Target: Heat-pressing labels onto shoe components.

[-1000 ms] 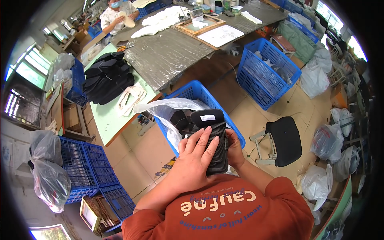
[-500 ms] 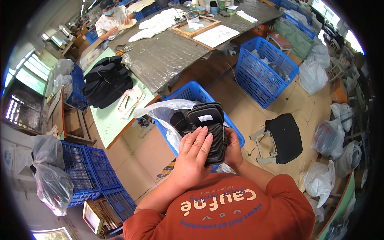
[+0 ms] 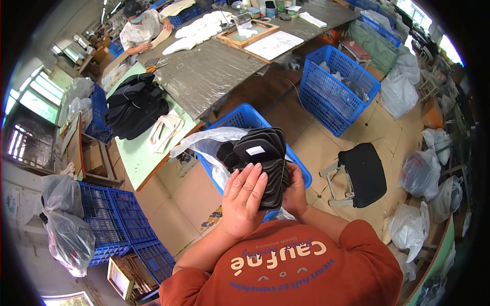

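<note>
Black stacked flat foam pieces [image 3: 265, 163], gripped between left hand [image 3: 244, 199] and right hand [image 3: 295, 189], now fan out wider than before above the blue plastic crate [image 3: 240, 118].

Bags, one small label and a printed sheet around my workplace.

A small white rectangular label [image 3: 255, 151] sits on top of the black stack I hold in front of me. Under it, a clear plastic bag [image 3: 204, 145] spills from the blue crate. More clear, knotted plastic bags stand on the floor: two at my far left [image 3: 64, 219] and several along my right [image 3: 419, 173]. A large white printed sheet [image 3: 275, 44] lies flat on the grey table ahead.
</note>
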{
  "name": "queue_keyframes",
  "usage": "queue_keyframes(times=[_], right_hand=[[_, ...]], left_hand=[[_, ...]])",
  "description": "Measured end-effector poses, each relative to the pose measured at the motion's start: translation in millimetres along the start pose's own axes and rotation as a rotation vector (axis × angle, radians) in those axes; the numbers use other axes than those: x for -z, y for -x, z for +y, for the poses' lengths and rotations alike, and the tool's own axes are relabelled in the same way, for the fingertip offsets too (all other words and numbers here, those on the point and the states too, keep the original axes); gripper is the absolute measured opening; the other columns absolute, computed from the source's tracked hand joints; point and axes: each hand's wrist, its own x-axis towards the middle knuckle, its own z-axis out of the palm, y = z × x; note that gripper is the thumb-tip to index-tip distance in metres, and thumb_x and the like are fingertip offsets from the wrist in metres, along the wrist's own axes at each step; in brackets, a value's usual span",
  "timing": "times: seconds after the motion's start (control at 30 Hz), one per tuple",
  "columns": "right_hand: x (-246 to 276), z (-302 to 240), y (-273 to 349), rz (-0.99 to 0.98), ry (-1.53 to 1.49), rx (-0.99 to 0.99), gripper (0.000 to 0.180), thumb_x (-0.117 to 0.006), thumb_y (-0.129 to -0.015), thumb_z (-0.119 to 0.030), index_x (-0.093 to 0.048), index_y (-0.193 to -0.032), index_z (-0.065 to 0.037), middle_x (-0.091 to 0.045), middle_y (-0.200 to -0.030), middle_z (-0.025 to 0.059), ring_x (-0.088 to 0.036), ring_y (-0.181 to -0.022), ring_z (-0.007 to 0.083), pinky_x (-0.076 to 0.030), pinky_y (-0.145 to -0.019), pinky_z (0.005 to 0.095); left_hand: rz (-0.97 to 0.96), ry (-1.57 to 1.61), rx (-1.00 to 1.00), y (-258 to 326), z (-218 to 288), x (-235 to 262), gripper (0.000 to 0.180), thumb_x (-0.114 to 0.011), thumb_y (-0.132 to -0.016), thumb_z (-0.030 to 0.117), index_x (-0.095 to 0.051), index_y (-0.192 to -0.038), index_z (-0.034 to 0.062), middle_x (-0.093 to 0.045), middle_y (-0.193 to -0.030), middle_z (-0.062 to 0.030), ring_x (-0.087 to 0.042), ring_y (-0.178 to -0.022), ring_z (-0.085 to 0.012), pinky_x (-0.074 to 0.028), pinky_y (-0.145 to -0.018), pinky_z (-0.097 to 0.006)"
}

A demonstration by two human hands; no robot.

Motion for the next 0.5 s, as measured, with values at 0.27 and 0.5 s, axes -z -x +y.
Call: queue_keyframes(times=[0.27, 0.5], right_hand=[[10, 7, -5, 0.032, -0.044, -0.099, 0.057, -0.060, -0.072, 0.018, -0.037, -0.118, -0.007, -0.048, -0.117, 0.0064, -0.050, -0.108, 0.0154, -0.045, -0.093, 0.0301], [6, 7, -5, -0.006, 0.000, -0.027, 0.058, -0.061, -0.073, 0.015, -0.035, -0.119, -0.008, -0.047, -0.118, 0.0066, -0.049, -0.110, 0.0158, -0.042, -0.095, 0.0306]], left_hand=[[0.042, 0.007, -0.028, -1, 0, 0, 0.053, -0.065, -0.056, 0.002, -0.058, -0.108, -0.0008, -0.057, -0.115, -0.0189, -0.055, -0.107, -0.0350, -0.041, -0.092, -0.046], [0.091, -0.015, -0.029, -3, 1, -1, 0.043, -0.059, -0.063, 0.005, -0.060, -0.106, 0.0011, -0.059, -0.113, -0.0161, -0.056, -0.105, -0.0312, -0.041, -0.092, -0.044]])
